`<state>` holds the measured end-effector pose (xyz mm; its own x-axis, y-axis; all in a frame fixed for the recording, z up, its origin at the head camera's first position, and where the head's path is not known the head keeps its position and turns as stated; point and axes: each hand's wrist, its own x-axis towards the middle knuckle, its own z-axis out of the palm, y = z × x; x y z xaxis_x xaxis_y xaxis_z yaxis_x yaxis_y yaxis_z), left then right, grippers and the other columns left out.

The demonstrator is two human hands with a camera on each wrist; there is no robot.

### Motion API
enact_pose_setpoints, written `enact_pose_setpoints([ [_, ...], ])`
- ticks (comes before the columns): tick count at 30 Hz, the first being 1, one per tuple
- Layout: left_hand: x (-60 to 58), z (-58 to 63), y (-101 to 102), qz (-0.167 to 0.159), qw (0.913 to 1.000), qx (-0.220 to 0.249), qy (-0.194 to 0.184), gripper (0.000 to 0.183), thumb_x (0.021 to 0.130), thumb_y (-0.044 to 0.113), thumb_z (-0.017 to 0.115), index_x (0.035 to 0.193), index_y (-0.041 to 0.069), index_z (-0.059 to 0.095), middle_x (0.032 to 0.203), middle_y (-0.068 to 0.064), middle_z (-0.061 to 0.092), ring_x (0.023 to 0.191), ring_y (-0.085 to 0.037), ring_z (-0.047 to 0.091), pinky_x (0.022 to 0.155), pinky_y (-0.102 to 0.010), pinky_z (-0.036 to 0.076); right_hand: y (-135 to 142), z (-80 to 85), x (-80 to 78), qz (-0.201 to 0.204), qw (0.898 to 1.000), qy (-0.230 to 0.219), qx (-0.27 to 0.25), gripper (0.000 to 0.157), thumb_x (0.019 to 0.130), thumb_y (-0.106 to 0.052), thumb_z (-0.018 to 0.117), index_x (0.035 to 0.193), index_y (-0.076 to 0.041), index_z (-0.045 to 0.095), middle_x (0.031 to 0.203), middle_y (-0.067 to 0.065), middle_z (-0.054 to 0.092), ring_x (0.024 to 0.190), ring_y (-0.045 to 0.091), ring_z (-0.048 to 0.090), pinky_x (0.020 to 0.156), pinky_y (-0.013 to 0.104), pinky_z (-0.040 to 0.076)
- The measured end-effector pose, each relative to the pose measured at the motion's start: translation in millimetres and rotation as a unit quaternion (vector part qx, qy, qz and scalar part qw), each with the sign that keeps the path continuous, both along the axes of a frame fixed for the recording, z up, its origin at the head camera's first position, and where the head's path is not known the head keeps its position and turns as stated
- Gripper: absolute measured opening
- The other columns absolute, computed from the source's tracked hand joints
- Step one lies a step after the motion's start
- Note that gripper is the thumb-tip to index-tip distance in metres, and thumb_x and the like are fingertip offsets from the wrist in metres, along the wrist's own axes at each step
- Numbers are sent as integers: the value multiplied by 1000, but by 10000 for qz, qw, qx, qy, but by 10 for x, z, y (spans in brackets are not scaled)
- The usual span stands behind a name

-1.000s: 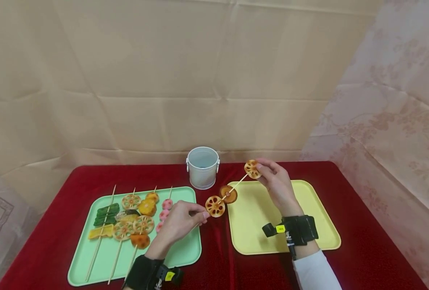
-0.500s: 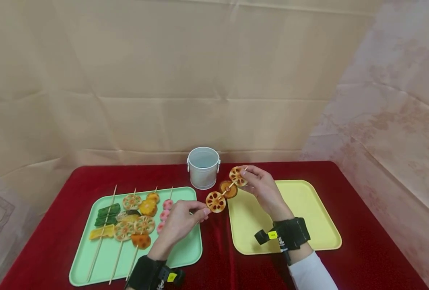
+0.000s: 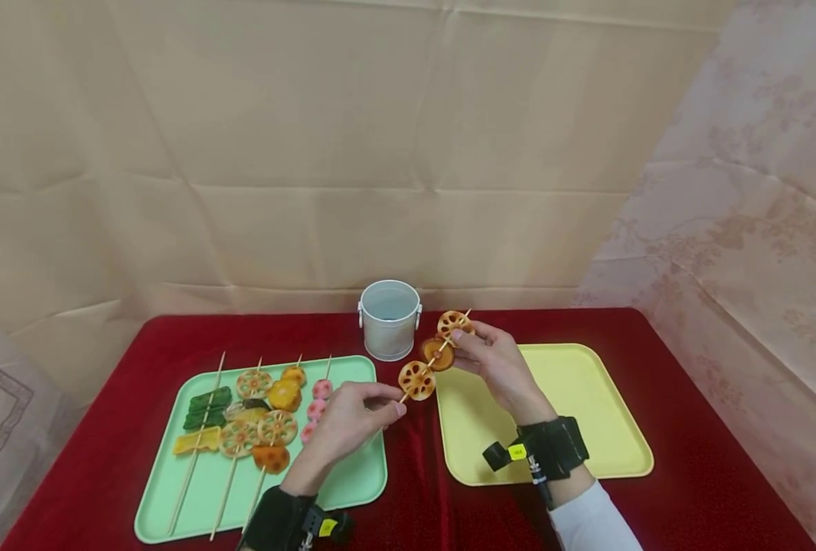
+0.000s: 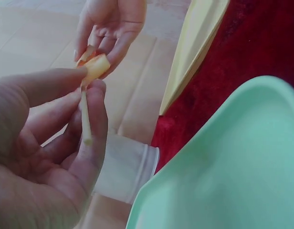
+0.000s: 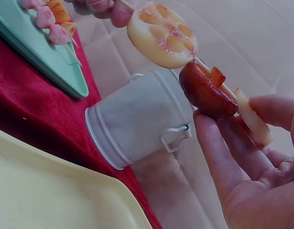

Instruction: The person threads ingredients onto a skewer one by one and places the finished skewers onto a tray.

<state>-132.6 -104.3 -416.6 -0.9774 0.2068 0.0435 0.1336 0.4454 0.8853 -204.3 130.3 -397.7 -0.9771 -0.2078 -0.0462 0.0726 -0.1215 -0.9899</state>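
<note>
Between my two hands, over the gap between the trays, a wooden skewer slants up to the right. It carries a lotus root slice at the lower end, a brown mushroom cap in the middle and a second lotus root slice near the tip. My left hand pinches the skewer just below the lower slice; the skewer's short end shows past the fingers in the left wrist view. My right hand holds the upper slice between thumb and fingers, its fingertips also right at the mushroom in the right wrist view.
A green tray on the left bears several food skewers, with pink balls nearest my left hand. To the right lies a yellow tray. A white metal bucket stands behind, all on a red cloth.
The upper lotus root slice has slid down the skewer with my right hand, close to the mushroom, so the tip pokes out beyond it. My left hand stays nearly in place.
</note>
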Motion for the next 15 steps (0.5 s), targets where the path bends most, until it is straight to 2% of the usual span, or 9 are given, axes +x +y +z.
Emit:
enact_pose_setpoints([
  [4, 4, 21, -21, 27, 9997, -253, 35, 20, 83, 25, 73, 95, 9, 76, 79, 5, 69, 69, -8, 60, 61, -29, 49, 18, 12, 8, -81, 10000, 46, -22, 47, 89, -24, 69, 120, 8, 54, 98, 10, 70, 90, 24, 69, 83, 38, 53],
  [10, 7, 15, -14, 379, 9955, -691, 520, 10, 82, 24, 75, 83, 14, 77, 66, 10, 64, 62, -6, 54, 54, -26, 44, -32, -1, 29, 86, 9999, 65, 21, 43, 90, -22, 67, 118, 8, 55, 100, 12, 69, 91, 26, 68, 84, 38, 52],
  [15, 12, 10, 2, 609, 9916, -752, 864, 6, 80, 21, 76, 81, 15, 78, 71, 10, 68, 66, -5, 56, 57, -25, 45, -79, 1, 47, 177, 9997, 69, 124, 43, 91, -22, 67, 118, 9, 54, 102, 14, 68, 92, 26, 68, 84, 37, 52],
])
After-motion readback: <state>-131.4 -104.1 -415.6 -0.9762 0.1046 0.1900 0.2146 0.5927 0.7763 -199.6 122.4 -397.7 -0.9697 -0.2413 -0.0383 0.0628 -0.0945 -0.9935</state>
